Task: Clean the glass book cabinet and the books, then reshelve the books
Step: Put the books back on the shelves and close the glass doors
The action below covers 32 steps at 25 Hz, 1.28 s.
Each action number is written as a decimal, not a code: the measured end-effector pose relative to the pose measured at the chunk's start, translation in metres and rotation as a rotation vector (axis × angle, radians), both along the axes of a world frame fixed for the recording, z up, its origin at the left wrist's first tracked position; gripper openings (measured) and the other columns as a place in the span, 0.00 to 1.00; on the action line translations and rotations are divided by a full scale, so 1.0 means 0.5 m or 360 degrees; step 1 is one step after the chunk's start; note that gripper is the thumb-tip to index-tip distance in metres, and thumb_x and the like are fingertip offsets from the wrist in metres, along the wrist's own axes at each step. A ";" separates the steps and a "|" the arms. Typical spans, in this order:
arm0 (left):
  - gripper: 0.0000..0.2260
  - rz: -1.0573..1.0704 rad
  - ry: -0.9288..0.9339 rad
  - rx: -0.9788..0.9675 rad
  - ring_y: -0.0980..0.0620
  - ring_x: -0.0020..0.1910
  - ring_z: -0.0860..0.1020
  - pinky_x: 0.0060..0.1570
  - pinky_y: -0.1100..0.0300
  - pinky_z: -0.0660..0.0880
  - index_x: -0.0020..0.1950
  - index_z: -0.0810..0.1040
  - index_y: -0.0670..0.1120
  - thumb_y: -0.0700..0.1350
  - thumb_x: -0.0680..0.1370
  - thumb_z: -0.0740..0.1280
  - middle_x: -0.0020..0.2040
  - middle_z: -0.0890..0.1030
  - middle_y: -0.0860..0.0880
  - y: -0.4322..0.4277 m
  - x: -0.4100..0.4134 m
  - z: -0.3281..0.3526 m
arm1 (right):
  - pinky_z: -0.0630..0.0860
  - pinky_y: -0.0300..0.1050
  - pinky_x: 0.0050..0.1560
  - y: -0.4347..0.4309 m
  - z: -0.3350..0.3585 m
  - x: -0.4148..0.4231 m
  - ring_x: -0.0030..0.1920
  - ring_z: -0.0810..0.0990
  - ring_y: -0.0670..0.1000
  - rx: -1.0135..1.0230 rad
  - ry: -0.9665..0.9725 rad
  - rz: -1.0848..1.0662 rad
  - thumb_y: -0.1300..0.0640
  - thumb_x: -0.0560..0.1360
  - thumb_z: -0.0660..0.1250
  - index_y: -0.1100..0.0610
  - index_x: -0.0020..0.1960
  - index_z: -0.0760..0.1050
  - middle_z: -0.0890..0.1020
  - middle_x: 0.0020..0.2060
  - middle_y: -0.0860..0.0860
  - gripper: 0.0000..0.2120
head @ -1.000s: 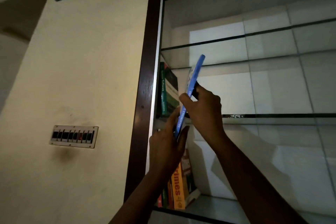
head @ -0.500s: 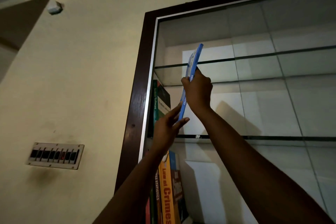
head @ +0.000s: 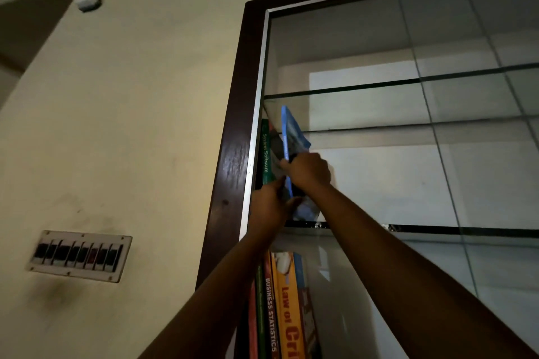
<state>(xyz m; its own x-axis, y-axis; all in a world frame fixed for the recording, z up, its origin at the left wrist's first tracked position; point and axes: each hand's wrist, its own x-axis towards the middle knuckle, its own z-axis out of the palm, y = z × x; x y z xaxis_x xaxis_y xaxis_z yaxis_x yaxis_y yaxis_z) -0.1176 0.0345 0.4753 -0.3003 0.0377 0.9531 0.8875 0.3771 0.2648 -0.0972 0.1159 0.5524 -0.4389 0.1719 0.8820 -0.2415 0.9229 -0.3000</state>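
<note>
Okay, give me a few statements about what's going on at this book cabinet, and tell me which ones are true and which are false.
1. The right hand grips the blue book. True.
2. The green System Software book stands at the right end of its shelf. False: it stands at the left end, beside the cabinet frame.
3. The orange Law of Crimes book stands on the shelf below. True.
4. The switch panel is on the wall to the right of the cabinet. False: it is to the left.
</note>
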 end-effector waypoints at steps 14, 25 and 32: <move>0.34 0.0637 0.0306 0.0034 0.57 0.75 0.39 0.71 0.63 0.32 0.77 0.47 0.52 0.68 0.75 0.35 0.77 0.44 0.54 -0.102 -0.172 -0.153 | 0.65 0.41 0.43 -0.013 -0.026 -0.130 0.53 0.77 0.60 0.0065 0.0054 0.0023 0.51 0.81 0.53 0.61 0.55 0.75 0.79 0.53 0.61 0.17; 0.33 0.0609 0.0362 0.0053 0.55 0.76 0.41 0.73 0.61 0.35 0.77 0.49 0.51 0.67 0.77 0.36 0.77 0.46 0.53 -0.100 -0.175 -0.159 | 0.69 0.55 0.66 0.023 -0.068 -0.104 0.67 0.70 0.58 0.0021 -0.0465 0.0910 0.47 0.80 0.55 0.48 0.76 0.50 0.67 0.70 0.55 0.27; 0.35 0.0573 0.0256 -0.0080 0.56 0.75 0.37 0.70 0.62 0.31 0.77 0.45 0.53 0.69 0.74 0.38 0.77 0.42 0.54 -0.113 -0.160 -0.150 | 0.79 0.50 0.51 0.015 -0.082 -0.084 0.55 0.79 0.58 -0.0179 -0.0301 0.0803 0.51 0.75 0.67 0.53 0.71 0.65 0.75 0.62 0.60 0.27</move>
